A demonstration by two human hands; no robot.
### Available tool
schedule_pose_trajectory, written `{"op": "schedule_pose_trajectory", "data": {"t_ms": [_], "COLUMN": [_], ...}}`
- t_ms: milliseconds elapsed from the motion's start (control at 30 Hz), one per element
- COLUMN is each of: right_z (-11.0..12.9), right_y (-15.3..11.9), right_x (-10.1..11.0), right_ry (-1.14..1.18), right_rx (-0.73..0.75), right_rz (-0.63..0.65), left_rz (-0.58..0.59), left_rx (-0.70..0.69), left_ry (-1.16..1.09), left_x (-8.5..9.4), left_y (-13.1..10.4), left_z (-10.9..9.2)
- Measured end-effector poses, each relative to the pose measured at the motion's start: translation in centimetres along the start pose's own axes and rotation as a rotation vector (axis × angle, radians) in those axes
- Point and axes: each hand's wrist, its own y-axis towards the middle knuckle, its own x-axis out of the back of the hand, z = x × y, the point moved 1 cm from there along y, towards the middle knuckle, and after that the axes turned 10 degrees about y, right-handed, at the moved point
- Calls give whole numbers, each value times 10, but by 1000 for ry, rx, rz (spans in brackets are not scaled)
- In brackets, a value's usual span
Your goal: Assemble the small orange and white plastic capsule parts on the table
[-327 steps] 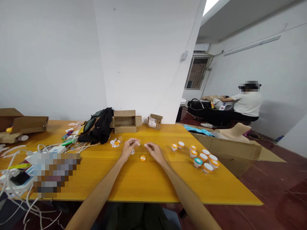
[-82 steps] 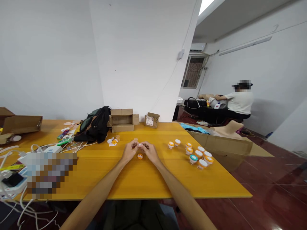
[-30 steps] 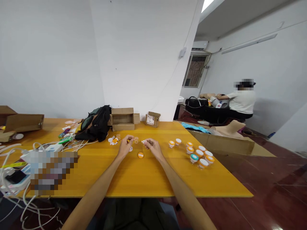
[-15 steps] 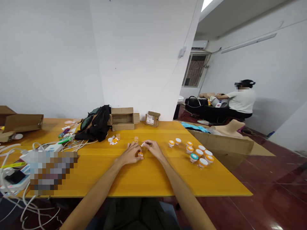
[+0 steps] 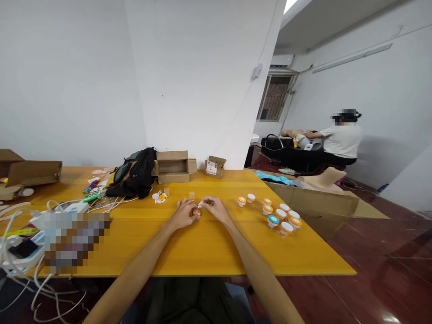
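Note:
Near the middle of the table, my left hand curls its fingers round a small orange-rimmed piece, perhaps a lid ring or a small cup; the fingers partly cover it. Just to its right, my right hand pinches a small white piece, too small to name, close above the orange rim. Beyond my left hand stands a small clear cup. Further left, several white discs and an orange ring lie beside another clear cup.
Several lidded cups, one with a teal lid, stand at the right. Along the back are an open carton, a smaller box and a black bag. White cables tangle at the left. A person sits beyond the table.
My left hand has shifted slightly up and left with the orange-rimmed piece, bringing it nearer the white piece. My right hand stays nearly in place, still pinching.

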Motion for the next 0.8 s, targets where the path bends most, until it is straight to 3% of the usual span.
{"op": "schedule_pose_trajectory", "data": {"t_ms": [300,533,800], "right_z": [-11,-10,-8], "right_y": [0,-3,-5], "right_x": [1,-1,-4], "right_ry": [-206,-384,-493], "right_rx": [-96,-63,-51], "right_rz": [-107,-84,-143], "left_rz": [-33,-56,-73], "left_rx": [-19,-11,-16], "left_ry": [-67,-81,-74], "left_x": [5,3,-1], "left_y": [1,3,4], "left_z": [4,4,4]}}
